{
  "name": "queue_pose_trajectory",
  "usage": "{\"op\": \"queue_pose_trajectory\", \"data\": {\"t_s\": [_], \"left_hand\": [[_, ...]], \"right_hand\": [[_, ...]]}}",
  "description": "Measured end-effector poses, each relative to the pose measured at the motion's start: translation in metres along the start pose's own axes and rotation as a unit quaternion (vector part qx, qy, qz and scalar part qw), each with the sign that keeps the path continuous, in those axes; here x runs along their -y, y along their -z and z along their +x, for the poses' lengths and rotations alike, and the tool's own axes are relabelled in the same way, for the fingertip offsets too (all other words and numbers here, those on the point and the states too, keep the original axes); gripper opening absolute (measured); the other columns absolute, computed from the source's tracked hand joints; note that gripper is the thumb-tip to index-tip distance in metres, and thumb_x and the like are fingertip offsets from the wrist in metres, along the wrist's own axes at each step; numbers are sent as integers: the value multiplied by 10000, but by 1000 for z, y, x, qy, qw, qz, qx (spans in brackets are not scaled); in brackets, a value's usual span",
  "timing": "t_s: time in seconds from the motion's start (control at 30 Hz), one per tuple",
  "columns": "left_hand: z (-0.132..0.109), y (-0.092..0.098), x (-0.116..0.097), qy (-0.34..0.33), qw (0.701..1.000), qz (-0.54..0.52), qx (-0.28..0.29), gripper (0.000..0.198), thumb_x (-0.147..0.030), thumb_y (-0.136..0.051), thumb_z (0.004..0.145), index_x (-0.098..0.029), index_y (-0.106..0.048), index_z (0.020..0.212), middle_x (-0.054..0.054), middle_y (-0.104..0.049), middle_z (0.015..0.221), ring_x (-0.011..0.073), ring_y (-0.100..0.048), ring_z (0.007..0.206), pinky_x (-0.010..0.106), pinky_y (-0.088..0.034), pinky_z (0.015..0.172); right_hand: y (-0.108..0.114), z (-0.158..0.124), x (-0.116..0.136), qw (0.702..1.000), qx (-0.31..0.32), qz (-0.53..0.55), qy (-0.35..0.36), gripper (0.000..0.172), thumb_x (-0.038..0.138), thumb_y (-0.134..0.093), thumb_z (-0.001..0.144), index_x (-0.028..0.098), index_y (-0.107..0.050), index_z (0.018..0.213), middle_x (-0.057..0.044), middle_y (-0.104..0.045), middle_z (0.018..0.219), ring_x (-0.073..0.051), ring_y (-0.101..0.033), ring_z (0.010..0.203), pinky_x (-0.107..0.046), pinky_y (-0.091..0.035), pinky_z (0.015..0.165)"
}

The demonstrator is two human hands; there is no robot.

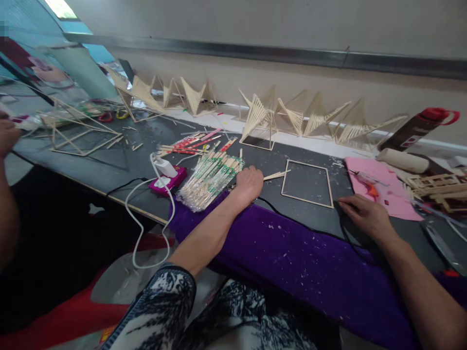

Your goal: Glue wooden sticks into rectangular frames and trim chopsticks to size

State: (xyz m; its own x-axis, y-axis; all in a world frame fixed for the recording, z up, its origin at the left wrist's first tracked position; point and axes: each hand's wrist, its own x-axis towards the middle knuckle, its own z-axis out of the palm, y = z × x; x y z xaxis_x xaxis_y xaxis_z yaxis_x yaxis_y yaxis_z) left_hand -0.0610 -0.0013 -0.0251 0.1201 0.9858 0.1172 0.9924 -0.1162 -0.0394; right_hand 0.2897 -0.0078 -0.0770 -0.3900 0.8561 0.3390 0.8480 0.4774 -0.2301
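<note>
My left hand point(248, 185) is closed in a loose fist on thin wooden sticks point(275, 175) that poke out to the right, right beside a pile of wrapped chopsticks point(208, 178). A square stick frame point(307, 183) lies flat on the dark table point(109, 163) just right of that hand. My right hand point(361, 214) rests on the table below the frame's right corner, fingers stretched out and flat, next to a black cable point(341, 228). A purple cloth point(292, 253) covers the table edge under both forearms.
Several folded stick models point(260, 119) stand along the wall. A pink sheet point(379, 187), a roll and a red-capped bottle point(419, 127) lie right. A white charger on a pink box point(168, 177) trails a white cable. Another person's arm point(7, 146) is at far left.
</note>
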Motion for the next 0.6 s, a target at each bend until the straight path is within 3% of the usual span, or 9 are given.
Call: {"op": "queue_pose_trajectory", "data": {"t_s": [0.1,0.27,0.6], "left_hand": [[-1,-6,-4,1,1000,-4,-24,285,-84,-331,841,-84,-583,973,159,-596,890,258,-589,886,351,-450,702],[2,-5,-7,1,1000,-6,-9,280,-73,-335,833,-73,-597,930,166,-593,891,265,-576,882,354,-442,688],[5,-1,5,13,1000,-5,-11,288,-75,-348,823,-78,-603,957,157,-631,844,258,-611,844,349,-451,688]], "right_hand": [[0,0,0,1000,1,1,-4,249,382,-480,837,224,-651,924,-25,-671,866,-172,-630,760,-272,-468,616],[1,0,0,1000,2,3,-5,241,370,-484,836,217,-652,915,-26,-670,861,-166,-627,766,-266,-469,632],[2,1,2,1000,5,-4,-6,247,373,-476,840,219,-653,918,-28,-673,872,-168,-628,777,-268,-466,630]]}}
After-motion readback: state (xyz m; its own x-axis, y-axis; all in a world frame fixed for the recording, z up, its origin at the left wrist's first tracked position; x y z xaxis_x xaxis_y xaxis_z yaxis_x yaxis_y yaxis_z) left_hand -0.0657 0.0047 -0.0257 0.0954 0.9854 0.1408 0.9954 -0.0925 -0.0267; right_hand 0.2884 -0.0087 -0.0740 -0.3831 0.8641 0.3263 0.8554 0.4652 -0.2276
